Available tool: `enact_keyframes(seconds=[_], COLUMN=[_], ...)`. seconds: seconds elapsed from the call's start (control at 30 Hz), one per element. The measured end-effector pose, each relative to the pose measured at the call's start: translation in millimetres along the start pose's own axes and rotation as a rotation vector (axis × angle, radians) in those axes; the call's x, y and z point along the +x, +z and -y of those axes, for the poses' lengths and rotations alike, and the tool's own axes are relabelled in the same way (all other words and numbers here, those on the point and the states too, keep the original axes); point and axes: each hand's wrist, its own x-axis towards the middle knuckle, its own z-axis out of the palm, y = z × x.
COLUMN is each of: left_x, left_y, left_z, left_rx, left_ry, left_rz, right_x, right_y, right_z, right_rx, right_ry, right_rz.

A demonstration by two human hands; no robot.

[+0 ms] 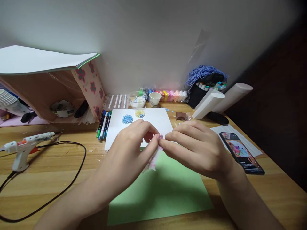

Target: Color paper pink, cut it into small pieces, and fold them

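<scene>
A thin, crumpled pink-and-white strip (152, 163), like tissue or soft paper, hangs from my fingertips over the green sheet (168, 201). My left hand (130, 145) pinches its upper end between thumb and forefinger. Meeting it there, my right hand (196, 145) also has its fingertips closed on that end, and its other fingers are curled. Behind my hands lies a white sheet (115, 123) with a blue crumbly heap (127, 119) and a pale yellow one (139, 113) on it. The pinched tip of the strip is partly hidden by my fingers.
A glue gun (26, 147) with a looping black cord (82, 166) lies at left, near a pink box (88, 86). Markers (104, 124), a paper cup (155, 99) and a clear bowl (137, 100) stand behind. At right are a phone (242, 153) and white tubes (208, 105).
</scene>
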Motion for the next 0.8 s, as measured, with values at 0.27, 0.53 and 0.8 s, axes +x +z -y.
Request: enact_keyframes(seconds=[0.27, 0.53, 0.8], left_x=[0.2, 2.8, 1.6], left_y=[-0.6, 5.6, 11.9], left_z=[-1.8, -4.3, -5.8], left_rx=[-0.030, -0.031, -0.094], left_ry=[-0.012, 0.033, 0.069], left_rz=[-0.063, -0.184, -0.232], right_x=[1.0, 4.4, 4.7], right_y=[-2.7, -3.4, 4.2], right_z=[0.1, 6.0, 15.0], right_rx=[0.082, 0.268, 0.417], right_ry=[0.081, 0.438, 0.764], right_rz=[-0.008, -0.053, -0.129])
